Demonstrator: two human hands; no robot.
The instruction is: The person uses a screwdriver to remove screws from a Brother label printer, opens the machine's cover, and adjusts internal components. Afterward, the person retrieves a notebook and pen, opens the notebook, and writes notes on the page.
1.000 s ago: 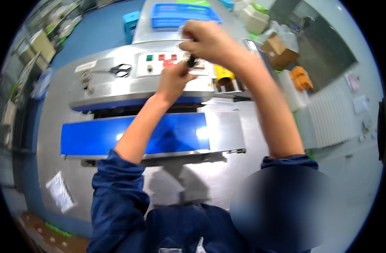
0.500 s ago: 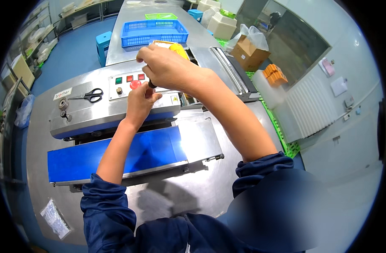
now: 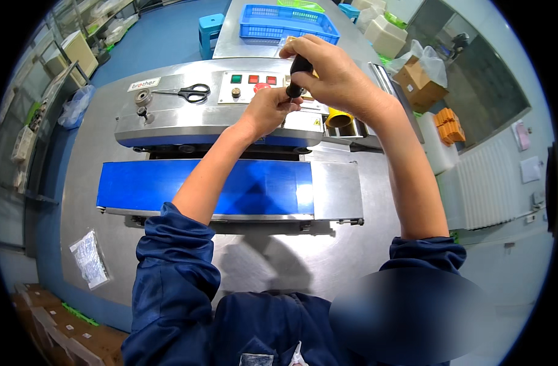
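Observation:
My right hand (image 3: pixel 324 76) grips a black handle (image 3: pixel 299 68), seemingly of a screwdriver-like tool, held upright over the steel sealing machine's control panel (image 3: pixel 227 97). My left hand (image 3: pixel 270 110) has its fingers closed at the handle's lower end, just below my right hand; the tool's tip is hidden. The panel carries colored buttons and a red round knob (image 3: pixel 262 86). Black scissors (image 3: pixel 195 93) and a small metal reel (image 3: pixel 143 96) lie on the machine top to the left. A yellow cylinder (image 3: pixel 339 116) sits right of my hands. The machine's blue conveyor (image 3: pixel 157 186) runs beneath my forearms.
The steel table (image 3: pixel 90 183) holds a clear packet (image 3: pixel 88 258) at front left. Behind are a blue crate (image 3: pixel 288 25), green basket (image 3: pixel 300 5) and blue stool (image 3: pixel 209 33). At right stand a cardboard box (image 3: pixel 418 85) and orange stack (image 3: pixel 448 127); shelving (image 3: pixel 47 79) lines the left.
The whole view has shifted since half a second ago. My right hand is raised a little on the black handle, which now shows more clearly; my left hand stays at its lower end.

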